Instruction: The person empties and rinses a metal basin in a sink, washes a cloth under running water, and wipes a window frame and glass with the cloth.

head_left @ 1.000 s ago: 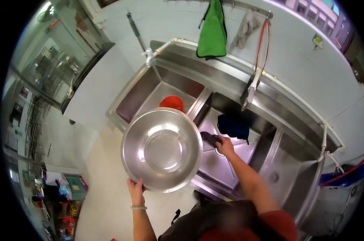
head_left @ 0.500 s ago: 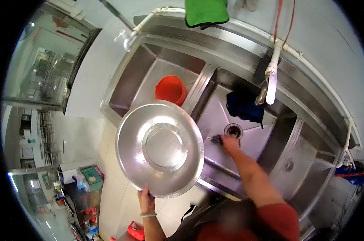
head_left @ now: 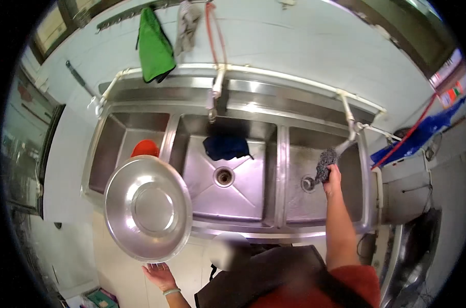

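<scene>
My left hand (head_left: 161, 277) is at the lower rim of a large metal basin (head_left: 156, 208), which is tilted with its inside facing me; the fingertips are partly hidden behind the rim. The basin is held in front of the left sink. My right hand (head_left: 333, 180) grips a dark grey wire scourer (head_left: 325, 164) over the right sink (head_left: 310, 208), close to its tap (head_left: 352, 131). Partly behind the basin, an orange-red bucket (head_left: 145, 148) sits in the left sink.
A dark blue cloth (head_left: 226, 147) lies in the middle sink (head_left: 222, 208), beneath another tap (head_left: 212, 110). On the wall hang a green cloth (head_left: 156, 49) and a greyish cloth (head_left: 187, 25). Blue plastic (head_left: 423, 134) hangs at the right.
My right hand has moved with the scourer from the middle sink to the right sink. The view has turned right, and the basin now appears lower left.
</scene>
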{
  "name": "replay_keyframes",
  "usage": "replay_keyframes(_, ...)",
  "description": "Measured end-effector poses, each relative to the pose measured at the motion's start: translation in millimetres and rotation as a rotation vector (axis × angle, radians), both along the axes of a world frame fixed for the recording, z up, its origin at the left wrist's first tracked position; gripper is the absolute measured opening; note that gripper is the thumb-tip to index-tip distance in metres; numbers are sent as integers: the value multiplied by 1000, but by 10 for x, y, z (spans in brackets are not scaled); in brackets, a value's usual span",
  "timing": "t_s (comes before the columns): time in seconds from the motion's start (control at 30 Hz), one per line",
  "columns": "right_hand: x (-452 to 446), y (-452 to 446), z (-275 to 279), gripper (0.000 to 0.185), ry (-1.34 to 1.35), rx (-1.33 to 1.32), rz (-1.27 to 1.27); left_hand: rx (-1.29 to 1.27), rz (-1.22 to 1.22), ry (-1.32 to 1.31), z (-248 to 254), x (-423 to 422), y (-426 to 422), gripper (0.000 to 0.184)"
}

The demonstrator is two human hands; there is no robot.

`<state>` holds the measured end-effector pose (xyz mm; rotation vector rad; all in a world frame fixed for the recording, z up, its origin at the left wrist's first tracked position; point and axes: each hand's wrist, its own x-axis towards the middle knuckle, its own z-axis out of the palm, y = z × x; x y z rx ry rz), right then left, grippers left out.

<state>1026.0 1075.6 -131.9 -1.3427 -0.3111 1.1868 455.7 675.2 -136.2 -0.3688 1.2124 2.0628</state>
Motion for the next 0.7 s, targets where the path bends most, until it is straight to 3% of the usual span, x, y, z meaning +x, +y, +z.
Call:
replay_keyframes(0.07, 535, 50, -224, 25, 37, 7, -34, -168, 199, -89, -110, 108, -79, 70)
replay_keyframes(0.13, 787, 124, -243, 28, 84, 0, -49, -176, 170, -87, -242, 230, -194, 74)
replay_keyframes(0.2, 843, 251, -223, 22, 102, -38, 6, -251, 76, -104, -390, 363, -407, 63)
replay_keyframes(0.23, 864, 321, -225, 25, 96, -96, -1, -247, 83, -97, -422, 455, -527, 63)
replay_keyframes(0.3, 875, 452, -228, 26, 153, -185, -17, -214, -177, -105, -478, 669, -697, 45)
replay_keyframes(0.37, 816, 591, -178, 34, 177, -290, -2, -253, -193, -111, -480, 957, -752, 42)
replay_keyframes(0.4, 835, 691, -257, 34, 184, -296, 12, -304, -224, -128, -459, 1130, -780, 40)
replay_keyframes(0.47, 957, 885, -644, 39, 521, -97, 130, -323, -172, -155, -494, 1409, -764, 37)
replay_keyframes(0.53, 956, 1022, -581, 46, 465, -132, 139, -379, -228, -153, -464, 1662, -630, 39)
replay_keyframes(0.6, 847, 1055, -396, 63, 333, -190, 157, -464, -386, -49, -64, 2000, -101, 45)
replay_keyframes(0.63, 851, 1070, -401, 63, 342, -211, 159, -498, -495, -7, 99, 2148, 200, 37)
replay_keyframes(0.7, 885, 1092, -366, 69, 186, -263, 237, -418, -685, 130, 466, 2473, 889, 39)
